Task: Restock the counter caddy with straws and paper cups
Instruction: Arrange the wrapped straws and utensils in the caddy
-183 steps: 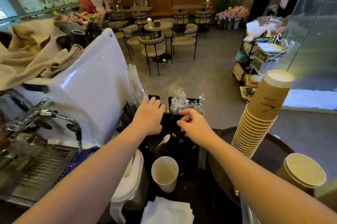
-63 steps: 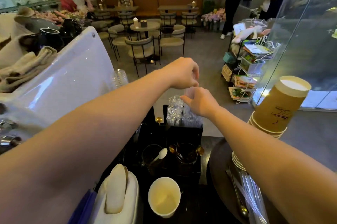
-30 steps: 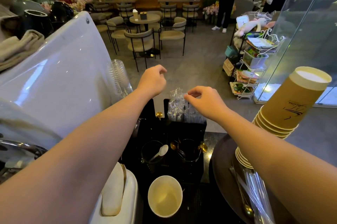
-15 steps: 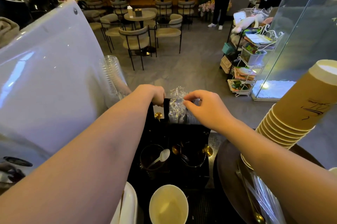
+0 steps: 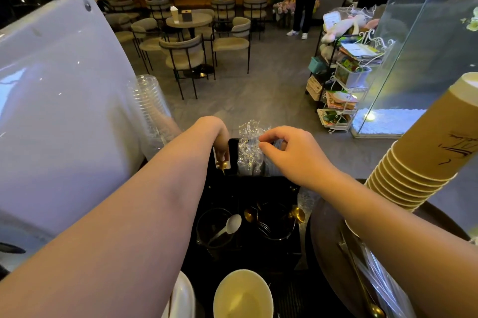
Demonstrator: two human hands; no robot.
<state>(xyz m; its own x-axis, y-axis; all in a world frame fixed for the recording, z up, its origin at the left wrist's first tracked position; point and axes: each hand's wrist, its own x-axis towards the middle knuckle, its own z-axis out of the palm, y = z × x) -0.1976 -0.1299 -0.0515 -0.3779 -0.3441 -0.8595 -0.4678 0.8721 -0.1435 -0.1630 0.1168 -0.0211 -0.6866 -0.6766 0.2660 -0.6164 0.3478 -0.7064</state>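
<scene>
Two bare hands at the black counter caddy point(image 5: 258, 188): right hand point(image 5: 292, 154) pinching the crinkled tops of the wrapped straws point(image 5: 249, 147), which stand upright in the caddy's rear compartment. Left hand point(image 5: 216, 134) curled over the rear left corner, fingers hidden (grip cannot be told). Paper cups point(image 5: 424, 157), one tilted stack, on the round tray point(image 5: 326, 235) at right.
</scene>
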